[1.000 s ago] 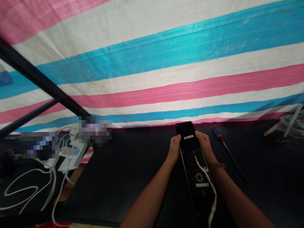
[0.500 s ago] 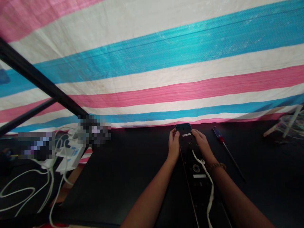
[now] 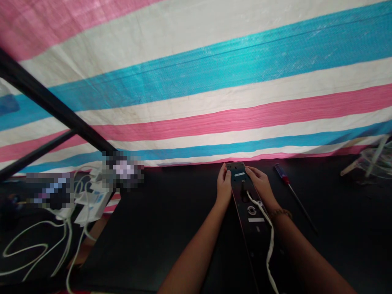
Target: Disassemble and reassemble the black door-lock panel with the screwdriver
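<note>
A long, narrow dark panel (image 3: 256, 241) points away from me over the black table. My left hand (image 3: 224, 185) grips its far end on the left side, thumb on top. On the opposite edge, my right hand (image 3: 259, 183) is closed round the same end. The panel's upward face carries white labels, a round metal fitting (image 3: 251, 210) and a greenish end plate (image 3: 235, 168). From an opening near my hands, a white cable (image 3: 269, 249) runs back toward me along the panel. Right of my right hand lies a screwdriver (image 3: 281, 174) with a dark blue and red handle.
A striped plastic sheet (image 3: 196, 90) hangs behind the black tabletop (image 3: 147, 228). White cables (image 3: 45, 247) and white boxes (image 3: 93, 204) crowd the left side, beneath a black metal frame bar (image 3: 55, 108). Clear tangled material (image 3: 378, 159) sits at the far right.
The panel's far end has tilted slightly, and its end plate now catches more light. Both hands keep their hold. The view has shifted a little; the screwdriver has stayed put.
</note>
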A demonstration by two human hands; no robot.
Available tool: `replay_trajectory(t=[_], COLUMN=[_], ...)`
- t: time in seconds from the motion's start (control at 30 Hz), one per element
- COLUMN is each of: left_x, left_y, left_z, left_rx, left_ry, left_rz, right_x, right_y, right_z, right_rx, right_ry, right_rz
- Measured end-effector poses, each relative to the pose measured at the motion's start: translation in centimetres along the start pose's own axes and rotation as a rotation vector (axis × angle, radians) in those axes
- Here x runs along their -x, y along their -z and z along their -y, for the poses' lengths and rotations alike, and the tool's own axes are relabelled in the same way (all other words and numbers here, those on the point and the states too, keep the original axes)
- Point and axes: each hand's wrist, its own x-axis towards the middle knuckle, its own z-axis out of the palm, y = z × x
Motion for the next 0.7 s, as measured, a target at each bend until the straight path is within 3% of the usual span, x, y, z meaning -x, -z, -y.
replay_trajectory(t=[0.7], left_x=[-0.22], left_y=[0.17], left_z=[-0.19], left_rx=[-0.042], left_ry=[0.020], left_rz=[0.020], right_x=[-0.67], right_y=[0.16], right_z=[-0.55], right_rx=[-0.008], right_ry=[-0.009], right_rz=[0.004])
